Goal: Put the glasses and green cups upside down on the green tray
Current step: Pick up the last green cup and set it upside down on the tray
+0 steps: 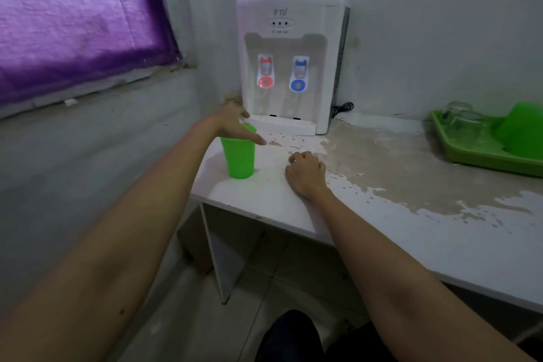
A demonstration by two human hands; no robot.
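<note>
A green cup (pixel 239 157) stands upright near the table's left end, its mouth facing up. My left hand (pixel 235 123) hovers over its rim with fingers spread, holding nothing. My right hand (pixel 305 172) rests on the tabletop just right of the cup, fingers curled under and empty. At the far right sits the green tray (pixel 470 156). Clear glasses (pixel 461 119) stand upside down on its back left part, and another green cup (pixel 521 129) stands inverted on its right part.
A white water dispenser (pixel 289 59) with red and blue taps stands at the back, against the wall, with a black cord beside it. The white table (pixel 396 173) has worn, peeling patches. A purple curtain (pixel 73 17) covers the window at left.
</note>
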